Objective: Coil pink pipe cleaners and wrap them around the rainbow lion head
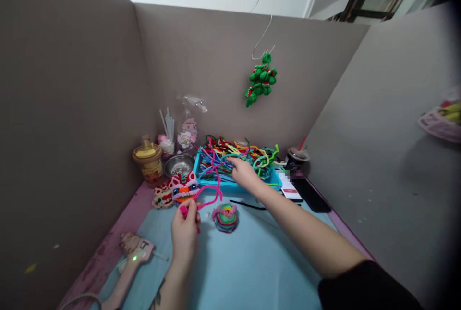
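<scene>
Where the pink pipe cleaner (220, 194) enters your left hand (184, 226), a rolled pink end (184, 211) shows, pinched between thumb and curled fingers above the blue mat (237, 264). The loose length loops toward the blue tray (223, 187) and appears to reach the heap of coloured stems (216, 170) inside; whether it is one strand cannot be confirmed. Your right hand (245, 173) is at that heap, forefinger extended and the others bent; whether it pinches a stem cannot be told. In my judgement, your left grip should be light but firm, so the roll neither flattens nor springs open. Take a single stem by its tip and lift slowly; a quick pull would likely drag its neighbours along. Between your arms lies a rainbow coil (226, 219); keep your sleeve off it. Two lion heads (185, 187) lie beyond your left hand. The glue gun (124, 283), green light lit, points its nozzle toward your left wrist: a probable burn risk, so keep clear.
</scene>
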`<state>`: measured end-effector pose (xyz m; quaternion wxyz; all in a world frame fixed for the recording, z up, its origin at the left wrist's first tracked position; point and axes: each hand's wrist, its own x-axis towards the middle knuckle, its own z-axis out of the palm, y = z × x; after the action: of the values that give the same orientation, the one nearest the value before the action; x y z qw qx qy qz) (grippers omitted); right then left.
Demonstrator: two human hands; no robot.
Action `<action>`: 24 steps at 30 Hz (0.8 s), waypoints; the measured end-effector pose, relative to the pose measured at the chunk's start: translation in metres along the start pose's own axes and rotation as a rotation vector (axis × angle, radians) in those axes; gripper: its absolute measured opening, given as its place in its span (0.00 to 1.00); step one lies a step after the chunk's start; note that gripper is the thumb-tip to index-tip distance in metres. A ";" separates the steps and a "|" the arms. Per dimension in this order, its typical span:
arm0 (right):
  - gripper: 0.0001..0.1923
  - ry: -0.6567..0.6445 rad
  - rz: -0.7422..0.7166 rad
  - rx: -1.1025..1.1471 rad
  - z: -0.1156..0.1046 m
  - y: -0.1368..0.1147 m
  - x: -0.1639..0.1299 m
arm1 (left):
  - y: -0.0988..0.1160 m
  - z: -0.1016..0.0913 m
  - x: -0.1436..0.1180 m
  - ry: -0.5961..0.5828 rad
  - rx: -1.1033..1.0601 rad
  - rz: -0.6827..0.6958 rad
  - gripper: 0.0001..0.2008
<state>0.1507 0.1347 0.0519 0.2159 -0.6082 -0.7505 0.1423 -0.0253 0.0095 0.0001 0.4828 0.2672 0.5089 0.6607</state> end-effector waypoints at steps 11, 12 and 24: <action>0.14 0.223 0.152 1.029 0.026 -0.015 -0.143 | -0.011 0.016 -0.024 -0.221 0.163 0.081 0.22; 0.13 0.239 0.185 1.058 0.027 -0.012 -0.147 | -0.012 0.017 -0.027 -0.259 0.161 0.076 0.22; 0.11 0.541 0.100 0.793 0.000 0.048 -0.159 | 0.017 0.024 -0.049 -0.545 0.328 -0.043 0.21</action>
<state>0.2178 -0.0095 0.0048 0.6116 -0.5297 -0.5249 0.2643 0.0074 -0.0255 0.0308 0.5659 0.4979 0.4661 0.4633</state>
